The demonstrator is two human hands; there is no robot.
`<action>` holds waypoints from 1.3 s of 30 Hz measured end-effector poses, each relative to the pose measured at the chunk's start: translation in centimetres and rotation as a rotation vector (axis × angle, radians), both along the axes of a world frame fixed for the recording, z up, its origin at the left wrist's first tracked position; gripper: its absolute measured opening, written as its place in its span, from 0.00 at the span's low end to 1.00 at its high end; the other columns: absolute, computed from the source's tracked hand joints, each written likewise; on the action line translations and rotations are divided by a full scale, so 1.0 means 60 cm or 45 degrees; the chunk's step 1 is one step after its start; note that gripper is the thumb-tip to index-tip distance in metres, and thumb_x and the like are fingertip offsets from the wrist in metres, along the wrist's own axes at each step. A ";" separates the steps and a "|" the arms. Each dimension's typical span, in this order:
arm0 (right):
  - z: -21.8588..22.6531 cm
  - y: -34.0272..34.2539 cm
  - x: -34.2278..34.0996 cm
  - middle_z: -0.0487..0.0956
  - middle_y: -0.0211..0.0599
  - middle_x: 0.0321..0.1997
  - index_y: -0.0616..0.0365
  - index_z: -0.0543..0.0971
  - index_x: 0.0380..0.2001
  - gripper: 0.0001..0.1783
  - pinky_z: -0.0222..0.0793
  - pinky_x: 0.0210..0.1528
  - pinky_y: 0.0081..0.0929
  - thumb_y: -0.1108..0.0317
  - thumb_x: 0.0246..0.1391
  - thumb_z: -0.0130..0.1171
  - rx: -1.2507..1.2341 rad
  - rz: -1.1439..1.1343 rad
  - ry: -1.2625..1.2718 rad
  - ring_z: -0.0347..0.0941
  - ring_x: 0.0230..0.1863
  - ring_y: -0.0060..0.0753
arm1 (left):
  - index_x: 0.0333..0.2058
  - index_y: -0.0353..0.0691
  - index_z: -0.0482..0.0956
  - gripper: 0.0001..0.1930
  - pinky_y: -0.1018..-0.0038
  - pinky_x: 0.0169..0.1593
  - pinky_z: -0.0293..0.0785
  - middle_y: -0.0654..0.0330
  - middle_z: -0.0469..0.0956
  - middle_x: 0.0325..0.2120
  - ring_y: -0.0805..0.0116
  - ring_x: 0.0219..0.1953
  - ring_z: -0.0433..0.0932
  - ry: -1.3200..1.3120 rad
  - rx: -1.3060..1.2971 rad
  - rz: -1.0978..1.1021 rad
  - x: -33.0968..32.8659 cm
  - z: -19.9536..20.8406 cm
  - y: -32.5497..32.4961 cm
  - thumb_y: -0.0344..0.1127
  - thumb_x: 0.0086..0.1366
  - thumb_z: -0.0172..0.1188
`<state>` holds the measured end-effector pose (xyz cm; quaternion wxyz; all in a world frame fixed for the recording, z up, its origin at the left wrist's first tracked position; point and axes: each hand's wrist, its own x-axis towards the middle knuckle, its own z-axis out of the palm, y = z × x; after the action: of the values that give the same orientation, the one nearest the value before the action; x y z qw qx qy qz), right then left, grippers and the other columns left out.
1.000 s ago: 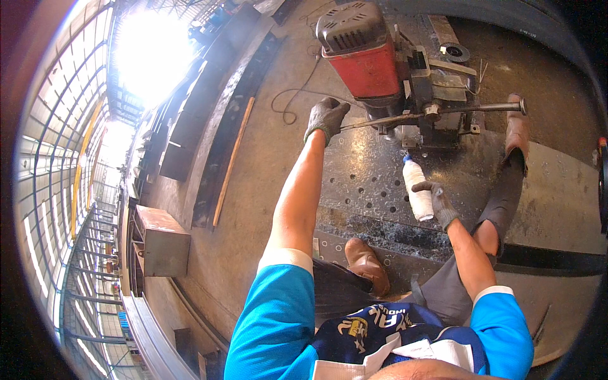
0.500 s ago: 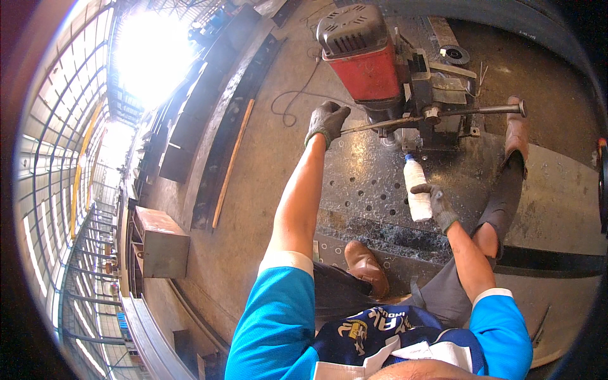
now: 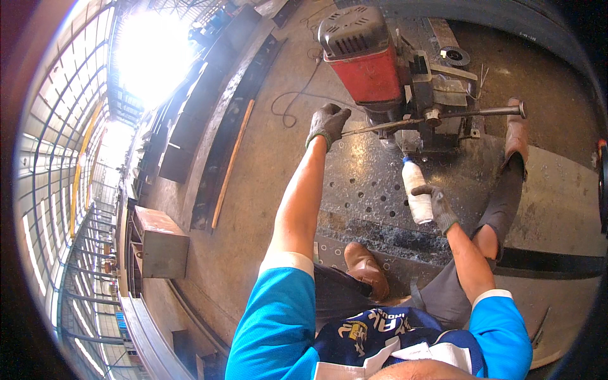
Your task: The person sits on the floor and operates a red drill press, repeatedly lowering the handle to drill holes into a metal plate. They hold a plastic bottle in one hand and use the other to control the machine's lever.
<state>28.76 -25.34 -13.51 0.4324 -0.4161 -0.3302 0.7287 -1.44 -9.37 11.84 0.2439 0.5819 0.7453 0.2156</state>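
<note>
My left hand (image 3: 329, 122), in a grey work glove, is closed at the left end of a long steel lever handle (image 3: 468, 113) on a drilling machine. The machine has a red motor housing (image 3: 367, 75) under a dark vented top. In my gloved right hand (image 3: 438, 206) is a white squeeze bottle (image 3: 415, 187) with a blue tip, gripped around its lower half. Its tip points away from me toward the base of the drill, just short of it. The drill stands on a steel plate (image 3: 361, 183) with several round holes; its cutting end is mostly hidden.
Metal shavings (image 3: 405, 237) lie along the plate's near edge, close to my boot (image 3: 366, 271). A dark cable (image 3: 288, 104) curls on the floor left of the drill. Behind it rests a black disc (image 3: 455, 56). A metal cabinet (image 3: 163, 244) stands at the left.
The bottle's tip has shifted slightly left and down, while my right hand stays around it. My left hand has barely moved at the lever.
</note>
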 end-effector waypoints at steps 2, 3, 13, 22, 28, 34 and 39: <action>-0.001 -0.002 0.002 0.86 0.44 0.40 0.59 0.85 0.44 0.26 0.86 0.39 0.34 0.49 0.72 0.47 0.113 0.073 -0.093 0.85 0.33 0.38 | 0.54 0.37 0.82 0.30 0.62 0.50 0.79 0.47 0.86 0.45 0.54 0.46 0.85 0.004 0.000 -0.006 0.000 -0.001 0.000 0.54 0.61 0.65; -0.002 -0.002 0.003 0.86 0.44 0.40 0.59 0.85 0.44 0.26 0.86 0.39 0.34 0.49 0.73 0.45 0.099 0.067 -0.032 0.85 0.33 0.38 | 0.54 0.37 0.82 0.30 0.62 0.50 0.79 0.47 0.86 0.45 0.54 0.46 0.85 0.008 -0.002 -0.012 -0.001 -0.002 0.000 0.54 0.61 0.65; -0.052 0.000 0.005 0.86 0.36 0.36 0.55 0.88 0.42 0.36 0.83 0.39 0.34 0.37 0.65 0.41 0.427 0.013 -0.318 0.83 0.32 0.33 | 0.48 0.39 0.86 0.24 0.59 0.44 0.82 0.49 0.87 0.36 0.54 0.35 0.88 0.057 -0.067 -0.091 -0.014 -0.027 0.027 0.53 0.63 0.64; -0.069 0.012 0.004 0.86 0.38 0.37 0.59 0.88 0.41 0.60 0.82 0.35 0.29 0.07 0.40 0.46 0.314 0.051 0.007 0.82 0.29 0.28 | 0.43 0.37 0.88 0.25 0.63 0.45 0.78 0.51 0.87 0.32 0.58 0.35 0.85 0.047 0.177 -0.160 -0.048 -0.091 0.060 0.56 0.62 0.64; -0.032 0.004 0.005 0.86 0.38 0.37 0.60 0.88 0.41 0.51 0.83 0.39 0.28 0.16 0.53 0.48 0.247 0.024 -0.284 0.83 0.32 0.29 | 0.43 0.36 0.88 0.26 0.63 0.43 0.79 0.51 0.86 0.30 0.58 0.32 0.85 0.024 0.105 -0.122 -0.044 -0.091 0.054 0.55 0.61 0.65; -0.024 0.004 0.008 0.86 0.38 0.37 0.60 0.88 0.39 0.50 0.82 0.41 0.28 0.18 0.55 0.47 0.182 0.045 -0.249 0.83 0.35 0.28 | 0.43 0.36 0.87 0.25 0.64 0.40 0.78 0.53 0.86 0.29 0.61 0.30 0.84 -0.042 0.090 -0.071 -0.037 -0.089 0.048 0.53 0.60 0.67; -0.022 0.000 0.008 0.86 0.38 0.37 0.60 0.88 0.39 0.40 0.81 0.43 0.28 0.30 0.63 0.48 0.142 0.026 -0.221 0.82 0.35 0.29 | 0.41 0.36 0.88 0.23 0.64 0.40 0.78 0.54 0.85 0.29 0.62 0.30 0.83 -0.107 0.102 -0.086 -0.039 -0.088 0.047 0.53 0.61 0.67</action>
<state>29.22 -25.32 -14.80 0.4173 -0.4496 -0.4106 0.6746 -3.80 -6.53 6.54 0.2586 0.6065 0.7051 0.2609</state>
